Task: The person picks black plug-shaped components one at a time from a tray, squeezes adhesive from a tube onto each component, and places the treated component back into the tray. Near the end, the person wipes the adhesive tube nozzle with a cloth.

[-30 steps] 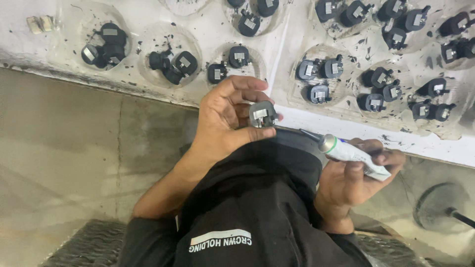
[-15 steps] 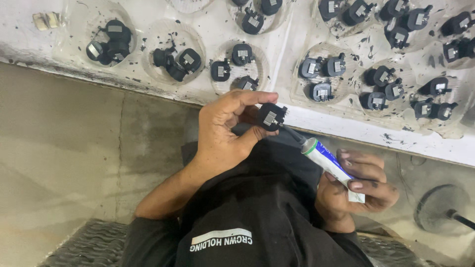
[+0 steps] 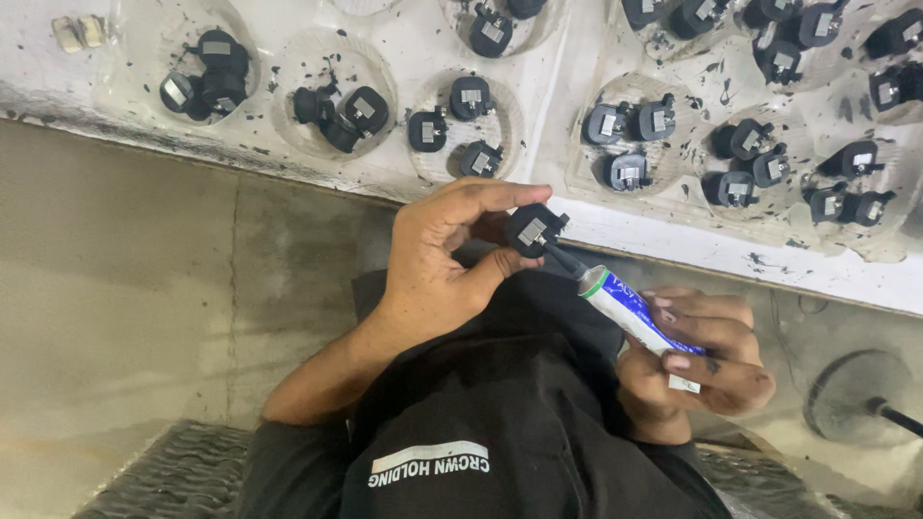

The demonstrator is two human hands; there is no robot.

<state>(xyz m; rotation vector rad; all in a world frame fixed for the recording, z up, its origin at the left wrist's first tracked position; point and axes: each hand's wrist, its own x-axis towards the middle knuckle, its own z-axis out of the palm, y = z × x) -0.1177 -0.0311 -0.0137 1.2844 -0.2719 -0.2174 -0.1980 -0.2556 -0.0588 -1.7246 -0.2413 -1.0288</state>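
White and ink-flecked, the workbench [image 3: 615,216] fills the top of my view, its shallow round dimples each holding a few small black parts [image 3: 625,144]. Below it I see grey concrete floor [image 3: 125,279] and, nearest the camera, my dark shirt [image 3: 481,413] with a pale printed strip across it.

My left hand [image 3: 433,259] is raised just under the bench edge, thumb and fingers closed around one black part [image 3: 532,231]; its little square metal face is turned up toward me. The grip is a pinch, not a fist, and the rest of the palm is free.

My right hand [image 3: 697,360] sits lower and to the right, fingers wrapped about a white and blue tube [image 3: 639,317]. The tube's long axis runs diagonally, from the hand up and left, and its dark, thin nozzle [image 3: 565,259] meets the underside of the held part, touching or very nearly so; I cannot tell which. So the part lies up-left of the right hand, straight along the tube's line, while the left hand already has it.

A round dark stand base [image 3: 856,404] rests on the floor at far right.
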